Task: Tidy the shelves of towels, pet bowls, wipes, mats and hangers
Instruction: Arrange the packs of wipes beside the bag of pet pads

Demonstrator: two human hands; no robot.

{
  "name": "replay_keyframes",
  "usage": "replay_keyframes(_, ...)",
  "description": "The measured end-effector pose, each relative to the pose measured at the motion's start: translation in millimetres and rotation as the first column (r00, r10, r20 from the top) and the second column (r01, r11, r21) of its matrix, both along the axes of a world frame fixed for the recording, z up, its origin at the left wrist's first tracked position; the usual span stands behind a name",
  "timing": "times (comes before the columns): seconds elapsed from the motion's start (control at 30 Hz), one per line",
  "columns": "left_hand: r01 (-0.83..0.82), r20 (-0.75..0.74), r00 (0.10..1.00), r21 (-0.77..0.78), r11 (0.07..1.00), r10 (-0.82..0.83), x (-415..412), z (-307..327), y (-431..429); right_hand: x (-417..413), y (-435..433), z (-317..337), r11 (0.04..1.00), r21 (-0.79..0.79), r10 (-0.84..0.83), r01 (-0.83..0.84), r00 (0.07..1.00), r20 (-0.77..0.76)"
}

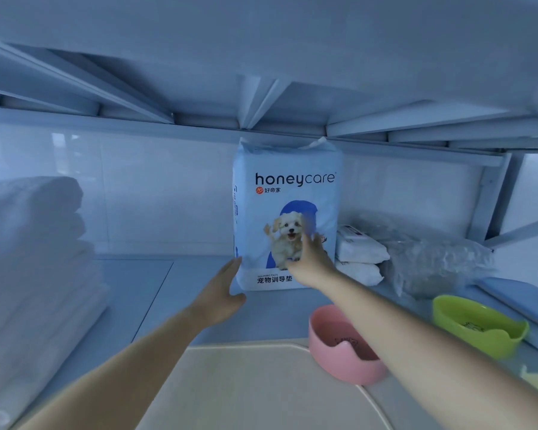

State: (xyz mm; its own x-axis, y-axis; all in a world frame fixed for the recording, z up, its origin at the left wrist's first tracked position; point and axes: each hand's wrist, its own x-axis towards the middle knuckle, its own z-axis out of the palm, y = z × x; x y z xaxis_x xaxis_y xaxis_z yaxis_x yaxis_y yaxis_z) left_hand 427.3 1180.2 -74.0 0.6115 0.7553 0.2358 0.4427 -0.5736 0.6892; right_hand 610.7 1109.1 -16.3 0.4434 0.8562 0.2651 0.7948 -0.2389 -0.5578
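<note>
On the shelf [180, 293], left hand [221, 287] and blurred right hand [308, 259], fingers straight, touch pack [288, 181].

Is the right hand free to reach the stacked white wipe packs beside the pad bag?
Probably yes: the right hand is at the front of the pad bag, the wipe packs sit right of it, and nothing stands between; the pink bowl lies lower, under the forearm.
</note>
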Motion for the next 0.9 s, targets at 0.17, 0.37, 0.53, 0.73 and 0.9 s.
replay_keyframes(0.17,-0.025,-0.193,0.977,0.301,0.953,0.087,-21,-13,-8,-37,17,-16,0.987,-0.159,0.014,-0.003,0.998,0.069)
replay_keyframes(0.37,-0.021,-0.296,0.945,0.377,0.926,0.141,-36,-25,-6,-47,28,-30,0.979,-0.192,-0.093,0.073,0.991,-0.099)
replay_keyframes(0.53,-0.066,-0.235,0.958,0.381,0.922,0.165,-36,-33,-10,-52,38,-39,0.992,-0.104,-0.084,0.067,0.983,-0.164)
replay_keyframes(0.73,-0.082,-0.16,0.975,0.396,0.915,0.157,-39,-34,-14,-44,45,-40,0.997,-0.076,-0.037,0.023,0.984,-0.177)
replay_keyframes(0.9,-0.075,-0.161,0.977,0.368,0.927,0.143,-39,-34,-13,-39,47,-31,0.991,-0.137,-0.019,-0.003,0.987,-0.157)
